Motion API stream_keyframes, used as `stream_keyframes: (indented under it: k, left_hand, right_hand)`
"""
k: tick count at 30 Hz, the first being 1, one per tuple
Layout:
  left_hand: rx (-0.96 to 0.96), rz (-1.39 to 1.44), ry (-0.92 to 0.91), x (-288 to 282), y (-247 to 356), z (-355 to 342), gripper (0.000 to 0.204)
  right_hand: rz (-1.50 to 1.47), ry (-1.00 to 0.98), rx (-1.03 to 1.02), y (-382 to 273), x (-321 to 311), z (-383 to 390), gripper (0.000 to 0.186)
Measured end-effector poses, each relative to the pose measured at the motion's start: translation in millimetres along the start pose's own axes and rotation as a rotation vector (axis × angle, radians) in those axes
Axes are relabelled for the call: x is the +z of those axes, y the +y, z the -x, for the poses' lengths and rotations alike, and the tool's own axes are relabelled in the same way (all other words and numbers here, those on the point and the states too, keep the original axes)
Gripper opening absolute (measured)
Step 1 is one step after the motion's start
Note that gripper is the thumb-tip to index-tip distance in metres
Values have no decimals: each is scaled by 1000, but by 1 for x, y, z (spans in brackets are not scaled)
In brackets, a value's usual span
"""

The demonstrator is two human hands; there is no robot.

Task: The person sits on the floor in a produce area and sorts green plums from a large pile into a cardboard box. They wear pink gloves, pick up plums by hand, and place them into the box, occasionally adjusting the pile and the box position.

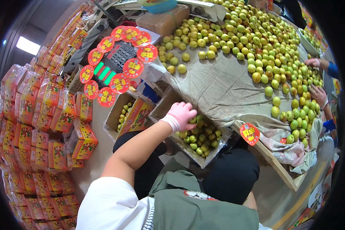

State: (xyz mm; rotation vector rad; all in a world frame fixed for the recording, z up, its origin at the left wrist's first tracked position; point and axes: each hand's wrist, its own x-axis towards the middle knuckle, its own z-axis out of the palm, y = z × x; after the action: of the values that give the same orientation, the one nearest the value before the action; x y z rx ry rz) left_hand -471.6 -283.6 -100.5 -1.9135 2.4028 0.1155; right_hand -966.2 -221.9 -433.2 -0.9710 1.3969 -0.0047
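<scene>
My left hand, in a thin pink glove with a white cuff, is over the upper left side of an open box. Its fingers are curled closed around a green jujube, partly hidden by them. Below the hand, the box holds many green and brownish jujubes. The box stands between my knees, against the sorting table's cloth. Of my right arm only a bit of forearm shows beside my right knee; the right hand is out of sight.
Jujubes lie heaped across the table's far and right sides. A co-worker's two gloved hands are among them. Left of my box stands a second box with jujubes. Red-and-yellow cartons are stacked at left. A wooden edge borders the table.
</scene>
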Motion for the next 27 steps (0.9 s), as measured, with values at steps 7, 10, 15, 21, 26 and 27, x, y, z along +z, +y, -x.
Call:
stream_keyframes:
  k: [7,10,15,21,26,27]
  left_hand:
    - [23,10,-253,-32,-13,65,48]
    - [-41,63,-296,-38,-16,87,48]
    - [-199,156,-666,-49,-7,95,49]
    - [-41,161,-409,-44,-7,93,48]
    - [-31,149,-485,-54,0,94,45]
    - [-8,143,-470,-56,3,92,44]
  right_hand:
    - [62,11,14,-22,5,11,46]
    - [94,25,25,-30,6,15,46]
    - [146,37,61,-36,8,30,45]
    - [175,53,77,-41,2,44,45]
    - [185,54,104,-45,1,58,44]
    - [185,52,114,-46,0,62,44]
